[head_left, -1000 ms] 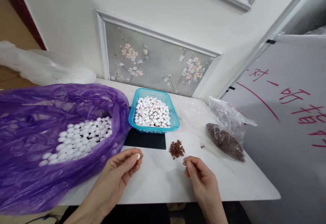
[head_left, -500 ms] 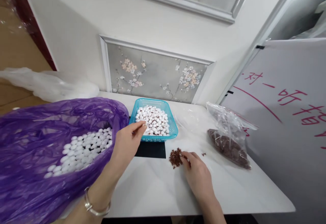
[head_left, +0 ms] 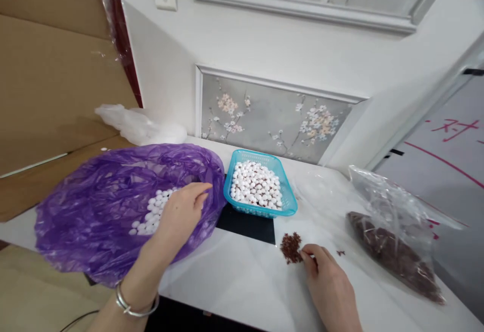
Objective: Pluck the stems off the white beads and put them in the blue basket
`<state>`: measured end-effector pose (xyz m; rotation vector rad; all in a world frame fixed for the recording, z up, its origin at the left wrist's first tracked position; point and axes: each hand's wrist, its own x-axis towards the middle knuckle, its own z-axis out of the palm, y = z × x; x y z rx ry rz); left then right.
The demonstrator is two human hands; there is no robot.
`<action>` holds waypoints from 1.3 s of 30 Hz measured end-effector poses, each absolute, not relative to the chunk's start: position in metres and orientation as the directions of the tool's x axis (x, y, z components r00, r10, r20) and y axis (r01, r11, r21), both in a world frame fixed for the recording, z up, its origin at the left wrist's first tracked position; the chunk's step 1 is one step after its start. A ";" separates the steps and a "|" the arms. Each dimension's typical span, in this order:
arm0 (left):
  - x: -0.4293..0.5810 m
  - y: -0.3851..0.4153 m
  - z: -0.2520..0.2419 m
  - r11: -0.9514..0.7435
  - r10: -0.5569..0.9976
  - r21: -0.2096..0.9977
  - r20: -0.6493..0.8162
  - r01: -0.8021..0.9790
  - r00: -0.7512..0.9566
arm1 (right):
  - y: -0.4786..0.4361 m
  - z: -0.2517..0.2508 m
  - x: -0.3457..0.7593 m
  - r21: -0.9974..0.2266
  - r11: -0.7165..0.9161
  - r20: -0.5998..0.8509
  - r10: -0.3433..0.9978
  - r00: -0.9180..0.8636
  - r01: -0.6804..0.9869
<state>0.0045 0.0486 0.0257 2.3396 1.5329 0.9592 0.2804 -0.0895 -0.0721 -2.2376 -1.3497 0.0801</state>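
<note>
My left hand [head_left: 181,211] reaches into the mouth of a purple plastic bag [head_left: 94,206] that holds several white beads [head_left: 153,213]; its fingers are loosely curled and I cannot see anything in them. My right hand [head_left: 328,284] rests on the white table [head_left: 242,276], with its fingertips pinched at the edge of a small pile of reddish-brown bits [head_left: 291,247]. A turquoise basket [head_left: 289,206] full of white beads stands just behind the pile.
A clear plastic bag [head_left: 393,241] of the same brown bits lies at the right. A black square [head_left: 247,223] sits under the basket. Crumpled clear plastic [head_left: 139,125] lies at the back left, beside brown cardboard [head_left: 49,85]. A white board with red writing [head_left: 449,145] leans at the right.
My left hand went from the table front to the basket with a white bead, then left into the purple bag. My right hand moved forward to the brown pile. My view swung left.
</note>
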 end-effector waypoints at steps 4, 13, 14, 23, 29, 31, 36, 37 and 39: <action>-0.031 0.062 0.021 -0.349 0.921 0.322 0.290 0.880 0.259 | -0.089 -0.074 0.281 -0.539 -0.289 0.273 0.829 0.488 0.792; -0.035 0.066 0.009 -0.317 0.927 0.293 0.295 0.902 0.230 | -0.080 -0.058 0.266 -0.676 -0.136 0.360 0.797 0.485 0.725; -0.034 0.064 0.011 -0.324 0.917 0.332 0.340 0.886 0.208 | -0.079 -0.056 0.264 -0.682 -0.144 0.364 0.784 0.504 0.717; 0.023 0.005 0.009 0.120 0.959 0.980 -0.073 -0.161 0.272 | -0.080 -0.043 0.241 -0.901 -0.071 0.182 0.834 0.522 0.428; 0.053 -0.011 -0.013 0.597 0.782 0.666 -0.360 -0.447 0.508 | -0.087 -0.021 0.208 -0.983 0.053 0.119 0.914 0.388 0.176; 0.053 -0.010 -0.016 0.624 0.764 0.631 -0.369 -0.461 0.529 | -0.086 -0.017 0.199 -0.994 0.068 0.095 0.926 0.365 0.086; 0.050 -0.012 -0.019 0.609 0.747 0.653 -0.281 -0.450 0.603 | -0.079 -0.016 0.181 -0.991 0.129 0.111 0.940 0.324 -0.035; 0.051 -0.013 -0.020 0.605 0.742 0.664 -0.272 -0.438 0.613 | -0.077 -0.017 0.178 -0.989 0.139 0.116 0.939 0.323 -0.050; 0.052 -0.014 -0.022 0.594 0.746 0.681 -0.265 -0.429 0.611 | -0.075 -0.018 0.174 -0.985 0.153 0.122 0.940 0.320 -0.074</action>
